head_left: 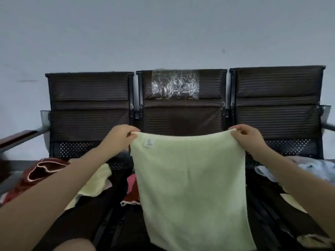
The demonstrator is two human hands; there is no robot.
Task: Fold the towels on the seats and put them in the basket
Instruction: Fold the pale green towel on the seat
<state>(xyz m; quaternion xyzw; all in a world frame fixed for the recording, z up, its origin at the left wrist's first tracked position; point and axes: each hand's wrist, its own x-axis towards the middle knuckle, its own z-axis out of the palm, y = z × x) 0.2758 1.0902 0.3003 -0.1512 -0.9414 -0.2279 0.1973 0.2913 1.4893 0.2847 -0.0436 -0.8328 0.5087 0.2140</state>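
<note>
A pale green towel (190, 182) hangs spread out in front of the middle seat, a small white label near its top left corner. My left hand (119, 136) pinches the top left corner and my right hand (248, 136) pinches the top right corner, holding it up flat. On the left seat lie a dark red towel (43, 171) with a light trim and a pale yellow towel (97, 182). Another red towel (133, 194) shows behind the green one. A light blue and white towel (315, 169) lies on the right seat. No basket is in view.
Three dark brown seats (181, 113) stand in a row against a pale wall, with perforated metal at the back. A clear plastic patch (175, 84) sits on the middle backrest. A wooden armrest (16, 136) juts out at far left.
</note>
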